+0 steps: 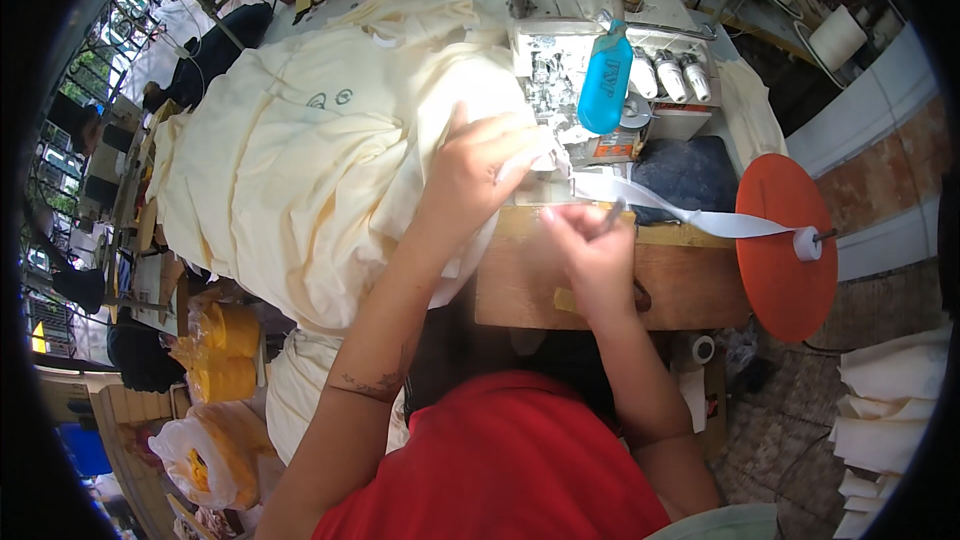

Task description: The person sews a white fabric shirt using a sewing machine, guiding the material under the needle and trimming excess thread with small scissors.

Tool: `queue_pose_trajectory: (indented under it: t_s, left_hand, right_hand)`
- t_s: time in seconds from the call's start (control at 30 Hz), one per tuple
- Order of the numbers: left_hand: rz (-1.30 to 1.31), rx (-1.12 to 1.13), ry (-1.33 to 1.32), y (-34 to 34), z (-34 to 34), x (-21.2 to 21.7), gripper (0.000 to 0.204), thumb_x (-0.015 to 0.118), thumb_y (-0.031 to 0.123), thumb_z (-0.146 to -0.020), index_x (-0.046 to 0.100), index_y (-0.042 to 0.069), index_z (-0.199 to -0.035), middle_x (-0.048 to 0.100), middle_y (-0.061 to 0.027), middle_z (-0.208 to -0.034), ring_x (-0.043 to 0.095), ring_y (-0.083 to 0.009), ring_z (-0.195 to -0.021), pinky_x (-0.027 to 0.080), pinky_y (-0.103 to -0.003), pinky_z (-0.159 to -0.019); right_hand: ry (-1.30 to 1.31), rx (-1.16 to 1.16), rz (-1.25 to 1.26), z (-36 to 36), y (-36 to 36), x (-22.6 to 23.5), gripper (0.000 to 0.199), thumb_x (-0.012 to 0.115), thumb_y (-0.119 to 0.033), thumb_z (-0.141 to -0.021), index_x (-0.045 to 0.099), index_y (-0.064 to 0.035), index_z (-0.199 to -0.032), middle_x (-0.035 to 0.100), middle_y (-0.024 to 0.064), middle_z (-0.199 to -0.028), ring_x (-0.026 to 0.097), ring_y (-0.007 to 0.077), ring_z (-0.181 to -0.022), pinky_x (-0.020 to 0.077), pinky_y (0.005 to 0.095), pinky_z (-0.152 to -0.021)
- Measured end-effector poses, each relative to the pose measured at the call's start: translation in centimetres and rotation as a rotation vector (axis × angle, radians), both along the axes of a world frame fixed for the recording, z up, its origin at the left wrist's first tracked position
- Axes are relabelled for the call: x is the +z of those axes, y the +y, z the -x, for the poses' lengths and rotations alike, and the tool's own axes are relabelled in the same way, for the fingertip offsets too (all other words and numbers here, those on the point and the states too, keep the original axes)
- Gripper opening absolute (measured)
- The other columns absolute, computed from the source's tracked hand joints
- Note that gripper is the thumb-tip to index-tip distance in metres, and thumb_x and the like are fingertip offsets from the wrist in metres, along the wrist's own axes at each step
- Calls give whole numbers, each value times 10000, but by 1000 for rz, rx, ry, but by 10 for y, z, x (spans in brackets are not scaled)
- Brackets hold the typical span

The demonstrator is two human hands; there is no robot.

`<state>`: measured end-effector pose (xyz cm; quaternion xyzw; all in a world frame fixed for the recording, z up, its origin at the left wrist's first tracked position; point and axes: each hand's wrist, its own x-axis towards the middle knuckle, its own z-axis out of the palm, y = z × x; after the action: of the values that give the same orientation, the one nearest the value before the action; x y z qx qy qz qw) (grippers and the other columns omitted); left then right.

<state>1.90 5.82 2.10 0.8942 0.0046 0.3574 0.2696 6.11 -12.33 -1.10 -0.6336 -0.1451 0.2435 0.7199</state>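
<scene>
Seen from above at a sewing station: left hand (pixel 478 172), centre of the frame, pressed flat with fingers spread on a big heap of cream fabric (pixel 300 170) filling the upper left, fingertips at the edge of the cloth just beside the machine's needle area. Right hand (pixel 590 240), slightly lower and to the right, fingers pinched closed around a small dark metal tool (pixel 613 215), whether scissors or tweezers cannot be told, just beneath a white ribbon tape (pixel 690 212). Tape stretched from a small spool (pixel 806 243) on an orange disc (pixel 788 250) at right, across to the overlock sewing machine (pixel 600 50) at upper centre. Blue plastic bottle (pixel 605 80) hung on the machine's front, white thread cones (pixel 670 75) beside it. Wooden table edge (pixel 690 285) below the hands. Yellow thread cones (pixel 225 350) at lower left, folded cream pieces (pixel 890 410) stacked at lower right.
</scene>
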Motion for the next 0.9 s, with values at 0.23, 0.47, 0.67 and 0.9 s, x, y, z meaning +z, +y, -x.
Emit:
queue_pose_trajectory:
  t_s: [0.23,0.47,0.67,0.9]
  left_hand:
    - [56,-6,-119,8,-2,-11,152,737,105,-822,740,59,-967,732,-89,-1003,675,-270,-921,375,-450,-1029]
    - [147,-30,34,5,-1,0,120,780,90,-823,779,67,-941,755,-106,-1040,676,-284,-1151,275,-570,-1180]
    - [102,-86,69,27,-5,4,106,770,89,-836,779,70,-940,761,-68,-993,663,-271,-1187,192,-576,-1205]
    - [10,-150,167,49,-19,10,96,724,128,-879,779,81,-943,757,-51,-1036,631,-267,-1241,174,-597,-1203]
  right_hand:
    - [-962,-62,353,4,12,20,431,695,-112,-873,642,-40,-1294,649,167,-680,668,314,-599,526,430,-587]
    - [-1016,-11,560,-1,21,12,650,702,-111,-808,535,-67,-1435,667,175,-688,675,356,-598,544,475,-587]
    - [-1005,11,588,-1,29,14,690,699,-91,-811,492,-66,-1469,665,171,-662,676,361,-585,546,474,-588]
    - [-999,-10,531,11,2,38,577,696,-99,-833,558,-36,-1390,671,166,-698,680,355,-614,547,463,-597]
